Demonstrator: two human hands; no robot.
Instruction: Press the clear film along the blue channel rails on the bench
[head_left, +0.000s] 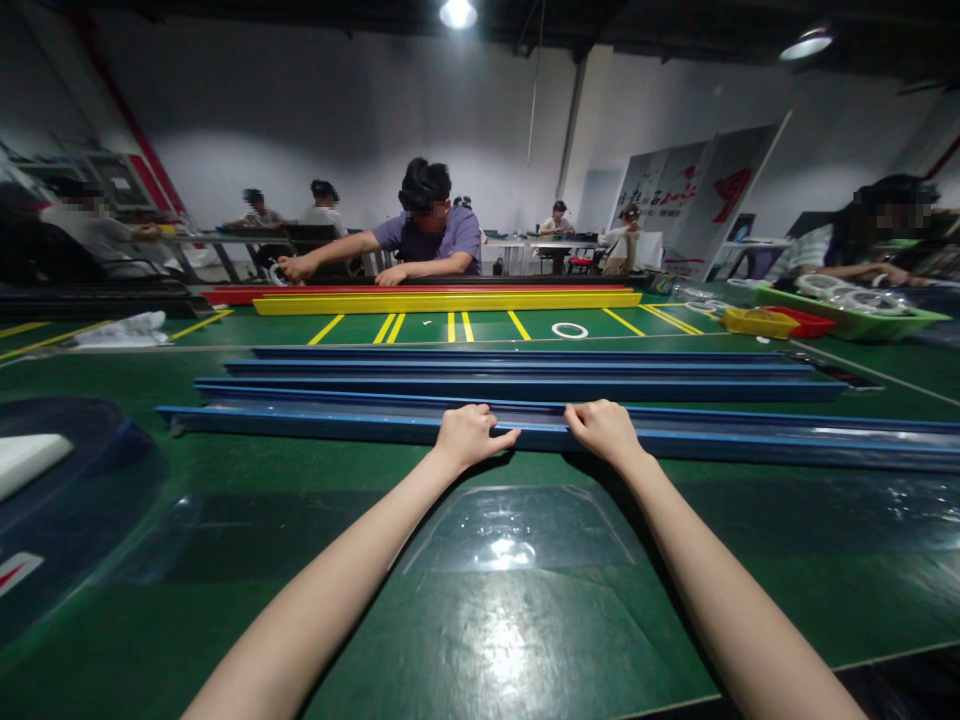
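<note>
A long blue channel rail (360,424) lies across the green table in front of me. My left hand (469,437) grips its near wall, fingers curled over into the channel and thumb stretched along the outer side. A short way to the right, my right hand (604,430) is closed over the same rail, its fingertips inside the channel. Just behind lie more blue rails (525,383), roughly parallel to the first. Under my forearms a clear plastic sheet (517,530) reflects the light.
Beyond the blue rails are a yellow rail (450,301), a red rail (247,295) and a white ring (570,330). A green tray (855,320) holds ring-shaped rolls at right. A dark blue rounded object (97,490) stands at left. A co-worker (457,240) leans over the far side.
</note>
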